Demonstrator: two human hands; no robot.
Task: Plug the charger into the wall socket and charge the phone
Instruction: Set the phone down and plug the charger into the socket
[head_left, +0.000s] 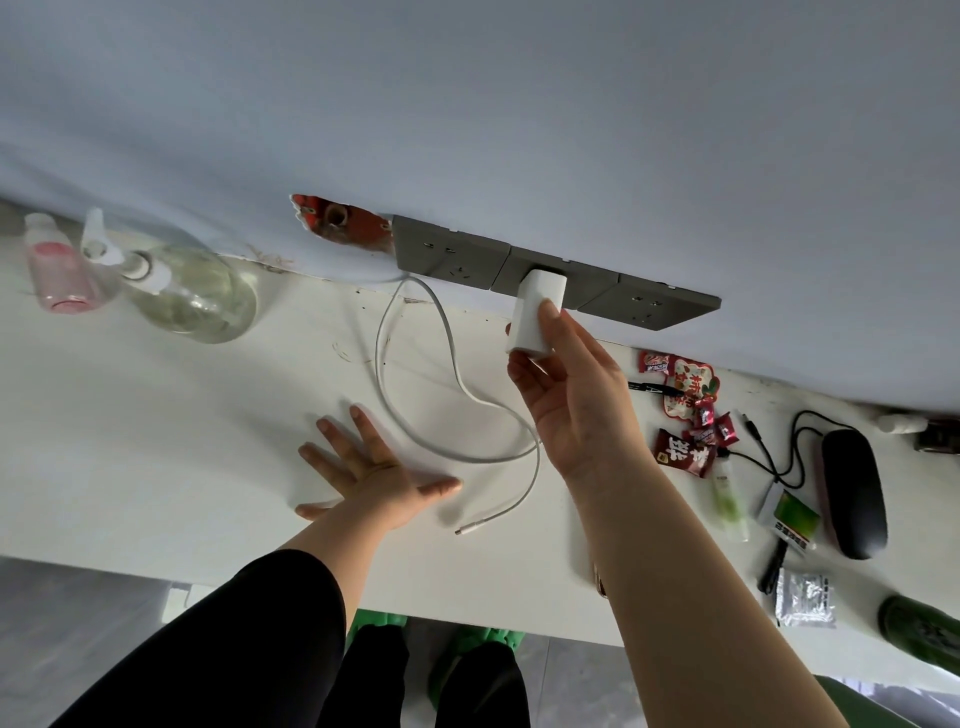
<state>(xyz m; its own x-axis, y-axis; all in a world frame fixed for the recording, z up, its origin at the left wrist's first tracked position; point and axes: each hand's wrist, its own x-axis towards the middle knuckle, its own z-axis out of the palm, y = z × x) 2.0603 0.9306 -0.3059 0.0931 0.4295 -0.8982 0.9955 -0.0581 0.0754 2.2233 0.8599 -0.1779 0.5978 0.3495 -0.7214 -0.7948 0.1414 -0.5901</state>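
A white charger block (532, 317) sits against the middle grey wall socket (602, 283), and my right hand (571, 395) grips it with thumb and fingers. Whether its prongs are fully in, I cannot tell. A white cable (447, 364) loops over the white desk (156, 441) from below the sockets, and its free plug end (467, 529) lies near the front edge. My left hand (363, 467) rests flat on the desk with fingers spread, left of the cable. No phone is visible.
A clear spray bottle (192, 291) and a pink bottle (57, 270) lie at the left. Red snack packets (685, 415), a black case (852, 488), a black cable (779, 447) and small items crowd the right. A hole in the wall (343, 221) is left of the sockets.
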